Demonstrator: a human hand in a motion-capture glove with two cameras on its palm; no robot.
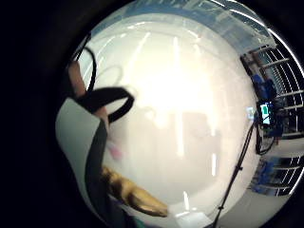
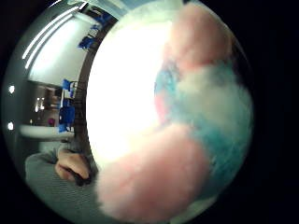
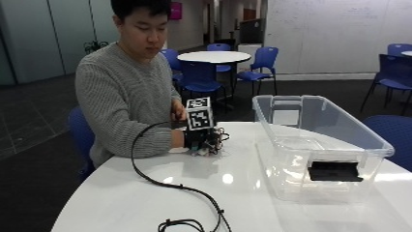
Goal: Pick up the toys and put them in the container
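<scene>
In the outside view my gloved right hand [image 3: 201,141] rests on the white round table [image 3: 212,198], just in front of the person. It curls over a small plush toy [image 3: 205,151], of which only a bit of teal and pink shows under the fingers. The same toy [image 2: 187,140], fluffy pink, blue and white, fills the thumb side palm view. A tan plush part [image 1: 135,195] lies beside the palm in the little finger side view. The clear plastic container [image 3: 283,121] stands to the hand's right, about a hand's width away.
The person's bare left hand [image 2: 72,165], in a grey sleeve, stays close behind the gloved one. A black latch [image 3: 334,171] sits on the container's near end wall. Blue chairs [image 3: 257,63] and another round table [image 3: 212,56] stand in the room behind.
</scene>
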